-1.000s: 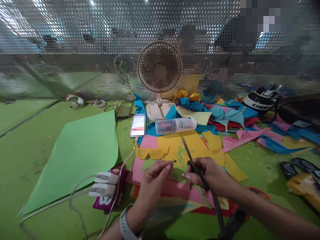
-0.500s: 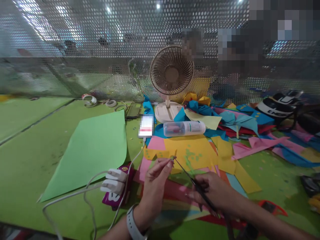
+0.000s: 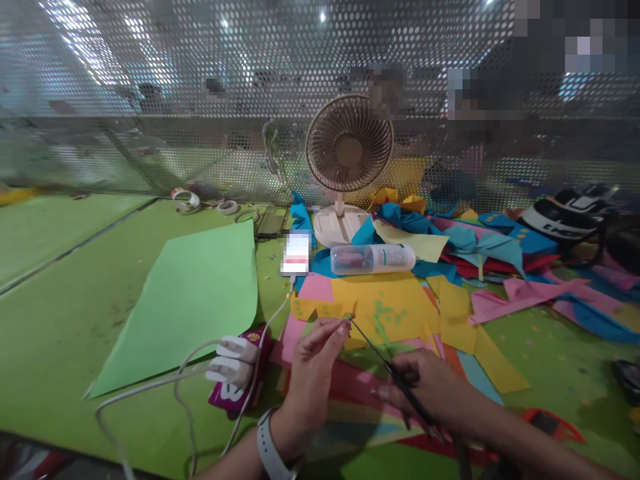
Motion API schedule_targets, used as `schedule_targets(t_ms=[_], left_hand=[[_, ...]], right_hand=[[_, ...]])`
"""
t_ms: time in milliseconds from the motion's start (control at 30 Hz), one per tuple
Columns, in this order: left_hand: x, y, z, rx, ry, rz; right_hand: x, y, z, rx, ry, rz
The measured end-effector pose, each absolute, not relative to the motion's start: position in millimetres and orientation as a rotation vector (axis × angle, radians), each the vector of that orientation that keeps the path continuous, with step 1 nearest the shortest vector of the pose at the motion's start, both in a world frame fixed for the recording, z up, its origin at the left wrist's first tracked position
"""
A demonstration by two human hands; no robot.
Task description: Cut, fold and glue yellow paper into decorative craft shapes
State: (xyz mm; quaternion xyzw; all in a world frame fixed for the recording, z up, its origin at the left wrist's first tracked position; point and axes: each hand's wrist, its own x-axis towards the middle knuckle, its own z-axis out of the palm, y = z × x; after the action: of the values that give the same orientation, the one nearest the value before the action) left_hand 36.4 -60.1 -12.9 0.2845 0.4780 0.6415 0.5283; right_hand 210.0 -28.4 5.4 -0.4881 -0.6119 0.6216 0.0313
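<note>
My left hand point(image 3: 313, 370), with a white watch band on the wrist, pinches a tiny green scrap of paper point(image 3: 349, 316) between thumb and fingertips. My right hand point(image 3: 430, 387) grips a pair of dark scissors point(image 3: 383, 358), whose thin blades point up and left with the tip touching the scrap. Both hands hover over a pile of pink, yellow and orange paper sheets point(image 3: 385, 303) on the green table.
A large light green sheet point(image 3: 193, 300) lies to the left. White plugs and cables point(image 3: 227, 363) rest on a purple packet near my left wrist. A small desk fan point(image 3: 347, 167), a clear bottle point(image 3: 373, 258), a phone point(image 3: 296, 253) and heaps of coloured paper point(image 3: 500, 260) sit behind.
The scissors swung from pointing away over the yellow paper to pointing left, tip meeting the scrap in my left hand. The view shifted slightly left and up.
</note>
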Motion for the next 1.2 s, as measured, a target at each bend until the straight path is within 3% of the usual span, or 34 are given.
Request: schedule_targets(t_ms=[1200], left_hand=[[38, -59, -13, 0.596, 1.15, 1.573]], right_hand=[[203, -29, 0, -1.539, -1.842, 1.902]])
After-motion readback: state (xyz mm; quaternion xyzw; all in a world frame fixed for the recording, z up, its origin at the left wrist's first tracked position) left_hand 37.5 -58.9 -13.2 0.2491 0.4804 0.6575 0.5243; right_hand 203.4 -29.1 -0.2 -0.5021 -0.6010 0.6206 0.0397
